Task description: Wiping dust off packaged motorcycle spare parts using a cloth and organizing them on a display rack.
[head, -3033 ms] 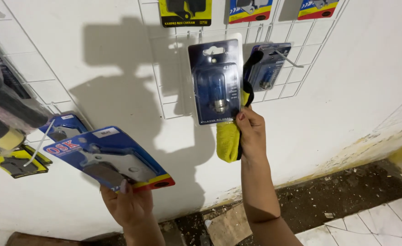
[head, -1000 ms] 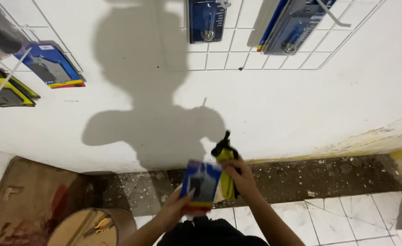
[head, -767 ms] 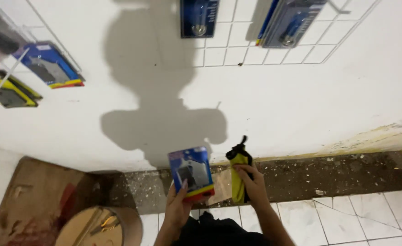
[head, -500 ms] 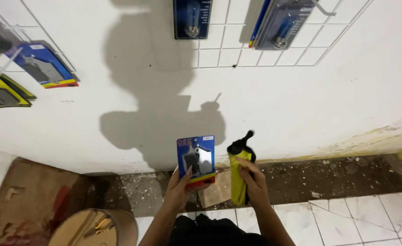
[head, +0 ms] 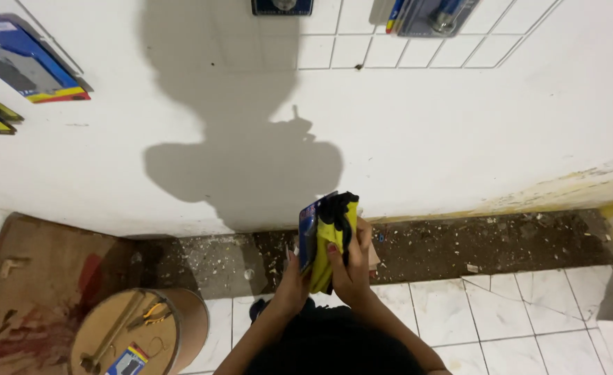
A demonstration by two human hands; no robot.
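Observation:
My left hand [head: 291, 283] grips a blue carded blister pack [head: 308, 232] by its lower edge and holds it almost edge-on in front of me. My right hand [head: 351, 262] presses a yellow and black cloth [head: 333, 232] flat against the face of that pack. Both hands are close together, low in the view, above the strip of rubble at the foot of the white wall.
A white wire grid [head: 417, 35] on the wall carries hanging blue packs [head: 431, 10]. More packs [head: 25, 66] hang at the left. A round brown container [head: 136, 333] at bottom left holds pliers and tools. A brown board [head: 29, 278] leans left. White floor tiles [head: 515, 312] lie right.
The view tilted further down. The pack turned from facing me to edge-on, and my right hand brought the cloth from beside it onto its face.

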